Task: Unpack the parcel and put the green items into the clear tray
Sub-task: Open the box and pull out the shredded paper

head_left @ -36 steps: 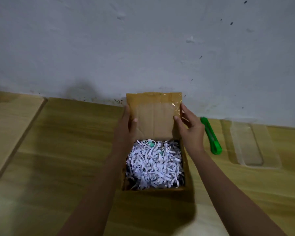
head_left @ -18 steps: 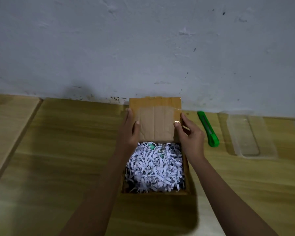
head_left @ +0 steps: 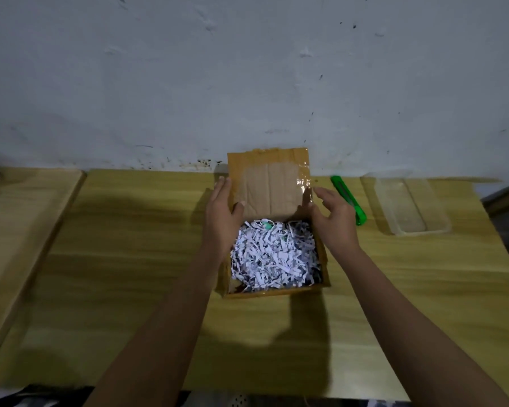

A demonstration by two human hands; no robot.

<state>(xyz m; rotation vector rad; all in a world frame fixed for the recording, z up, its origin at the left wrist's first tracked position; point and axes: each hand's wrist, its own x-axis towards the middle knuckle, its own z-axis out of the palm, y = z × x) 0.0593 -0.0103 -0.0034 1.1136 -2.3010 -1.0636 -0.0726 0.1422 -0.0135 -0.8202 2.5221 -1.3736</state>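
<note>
Brown cardboard parcel box [head_left: 272, 290], open: sitting mid-table on the yellow wood-grain tabletop [head_left: 130, 259], its taped lid flap [head_left: 269, 183] standing upright at the far side, against the white wall [head_left: 247, 69].
White shredded-paper filling [head_left: 272, 254]: heaping the box to its rim; a small green item [head_left: 266, 225] is peeking out near the far edge, under the flap.
Left hand [head_left: 222, 218]: resting flat against the box's left side and the flap's left edge, fingers extended, thumb lying over the flap's inner face; clasping nothing.
Right hand [head_left: 334, 218]: hovering just beside the flap's right edge, fingers spread and loosely curled, holding nothing.
Green plastic utility knife [head_left: 348, 199]: lying on the table right of the box.
Clear rectangular plastic tray [head_left: 441, 218]: lying farther right, beyond the knife, near the table edge.
</note>
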